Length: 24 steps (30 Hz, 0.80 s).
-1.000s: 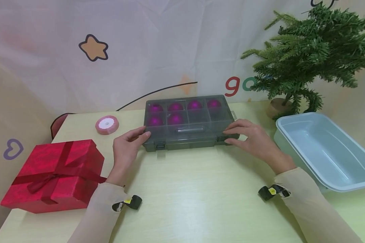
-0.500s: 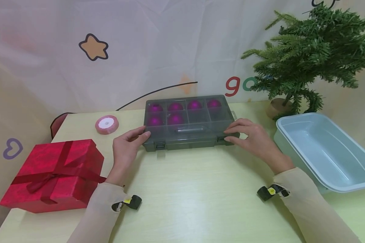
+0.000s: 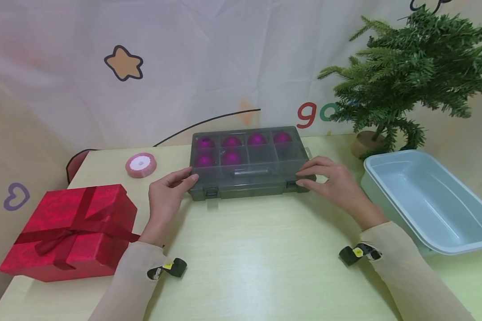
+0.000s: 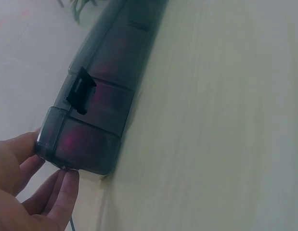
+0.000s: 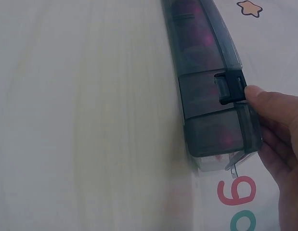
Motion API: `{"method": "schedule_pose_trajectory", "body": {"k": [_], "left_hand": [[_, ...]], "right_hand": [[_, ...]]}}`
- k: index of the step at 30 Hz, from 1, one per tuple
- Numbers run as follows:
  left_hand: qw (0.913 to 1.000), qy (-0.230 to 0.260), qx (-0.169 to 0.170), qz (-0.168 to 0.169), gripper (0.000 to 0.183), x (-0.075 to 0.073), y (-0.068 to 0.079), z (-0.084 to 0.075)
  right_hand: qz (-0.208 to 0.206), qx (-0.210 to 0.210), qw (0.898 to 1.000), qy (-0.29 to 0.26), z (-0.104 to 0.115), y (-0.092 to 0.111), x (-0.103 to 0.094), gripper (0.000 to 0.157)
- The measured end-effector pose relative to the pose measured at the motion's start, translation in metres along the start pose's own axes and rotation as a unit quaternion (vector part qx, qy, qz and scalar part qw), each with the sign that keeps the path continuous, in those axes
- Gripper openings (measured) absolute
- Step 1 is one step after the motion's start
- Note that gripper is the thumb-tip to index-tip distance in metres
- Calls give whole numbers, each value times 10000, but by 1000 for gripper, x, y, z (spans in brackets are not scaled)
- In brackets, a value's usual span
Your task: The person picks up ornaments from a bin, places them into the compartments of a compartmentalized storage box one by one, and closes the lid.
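Observation:
A smoky grey see-through plastic storage case (image 3: 261,180) lies lidded on the table, with several purple balls (image 3: 257,139) showing in its compartments. My left hand (image 3: 165,194) grips the case's front left corner. In the left wrist view the thumb is at the lid edge and fingers (image 4: 66,192) are against the end wall. My right hand (image 3: 337,185) holds the front right corner; in the right wrist view its thumb (image 5: 269,102) touches the dark latch (image 5: 231,87), the other fingers lying along the end. The left latch (image 3: 211,192) has no finger on it.
A red gift box (image 3: 72,229) with a ribbon bow stands at the left, and a pink ribbon roll (image 3: 136,171) lies behind it. To the right are a pale blue basin (image 3: 379,191) and a small artificial Christmas tree (image 3: 417,67). A printed cloth (image 3: 209,58) hangs behind the table.

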<state>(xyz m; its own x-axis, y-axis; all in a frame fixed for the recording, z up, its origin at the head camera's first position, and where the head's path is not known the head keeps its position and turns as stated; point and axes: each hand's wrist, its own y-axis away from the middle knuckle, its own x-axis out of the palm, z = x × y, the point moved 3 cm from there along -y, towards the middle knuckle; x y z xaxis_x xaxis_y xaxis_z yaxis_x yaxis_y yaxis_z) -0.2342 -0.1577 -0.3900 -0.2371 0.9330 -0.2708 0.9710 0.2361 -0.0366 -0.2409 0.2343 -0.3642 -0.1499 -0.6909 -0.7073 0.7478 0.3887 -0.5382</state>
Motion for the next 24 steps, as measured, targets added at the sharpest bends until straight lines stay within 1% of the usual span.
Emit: {"method": "schedule_pose_trajectory", "body": {"k": [3, 6, 8, 10, 12, 13, 15, 19, 24], "left_hand": [[10000, -12, 28, 14, 38, -1, 0, 1], [10000, -5, 51, 44, 38, -2, 0, 1], [10000, -12, 66, 67, 38, -2, 0, 1], [9999, -17, 68, 93, 39, -1, 0, 0], [9999, -26, 64, 103, 39, -1, 0, 0], [9999, -6, 56, 102, 39, 0, 0, 0], [10000, 40, 15, 83, 39, 0, -1, 0], [9999, 135, -50, 37, 39, -1, -1, 1], [10000, 79, 44, 20, 39, -1, 0, 0]], "right_hand": [[-31, 440, 9989, -165, -4, 1, 0, 18], [-38, 932, 9952, -286, -7, 2, -2, 20], [2, 1322, 9904, -399, -10, 4, -2, 25], [81, 1735, 9834, -517, -13, 6, -3, 33], [158, 2085, 9751, -734, -18, 8, -3, 39], [188, 2196, 9717, -848, -21, 9, -3, 41], [245, 2303, 9676, -1003, -24, 11, -3, 42], [277, 2303, 9647, -1244, -27, 13, -3, 38], [278, 2450, 9574, -1505, -27, 14, -3, 39]]}}
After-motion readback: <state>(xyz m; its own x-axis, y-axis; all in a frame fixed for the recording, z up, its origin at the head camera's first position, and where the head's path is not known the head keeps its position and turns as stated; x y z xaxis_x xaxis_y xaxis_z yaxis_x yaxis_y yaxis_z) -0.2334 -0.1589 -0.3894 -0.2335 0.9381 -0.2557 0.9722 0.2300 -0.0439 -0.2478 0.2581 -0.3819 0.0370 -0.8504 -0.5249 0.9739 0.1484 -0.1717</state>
